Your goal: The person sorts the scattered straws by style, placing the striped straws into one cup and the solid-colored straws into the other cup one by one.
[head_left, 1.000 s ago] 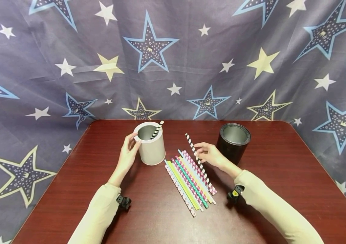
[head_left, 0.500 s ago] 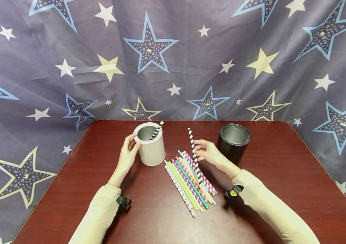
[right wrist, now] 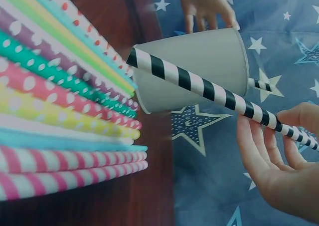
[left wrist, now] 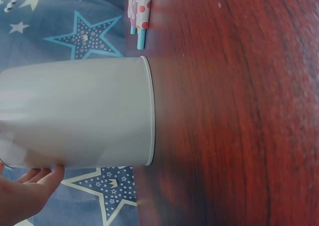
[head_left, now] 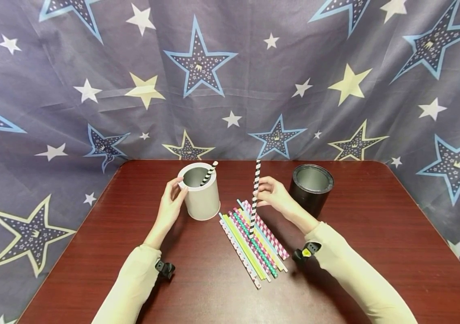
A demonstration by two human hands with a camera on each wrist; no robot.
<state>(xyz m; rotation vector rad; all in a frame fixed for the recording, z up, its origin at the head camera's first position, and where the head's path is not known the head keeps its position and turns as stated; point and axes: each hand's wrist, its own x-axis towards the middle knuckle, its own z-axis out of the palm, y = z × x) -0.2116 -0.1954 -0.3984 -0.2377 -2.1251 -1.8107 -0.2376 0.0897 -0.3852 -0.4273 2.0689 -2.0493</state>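
Observation:
In the head view, my right hand (head_left: 272, 195) pinches a black-and-white striped paper straw (head_left: 255, 184) between thumb and fingers. That straw stands nearly upright, its lower end over the row of colored paper straws (head_left: 250, 252). My left hand (head_left: 169, 202) holds the side of a whitish can (head_left: 203, 202) near its rim, with the fingers also visible against its wall in the left wrist view. Inside the can leans another black-and-white straw (head_left: 209, 172), poking above the rim. The right wrist view has the held straw (right wrist: 202, 86) crossing in front of the can (right wrist: 199, 56).
A black can (head_left: 311, 191) stands behind and to the right of my right hand. The straws lie side by side on the reddish-brown wooden table (head_left: 197, 279). A star-patterned curtain (head_left: 230, 90) hangs behind the table's far edge.
My right hand has moved slightly up and to the left, lifting the striped straw and swinging it from slanted to nearly upright. The left hand and the can have stayed put.

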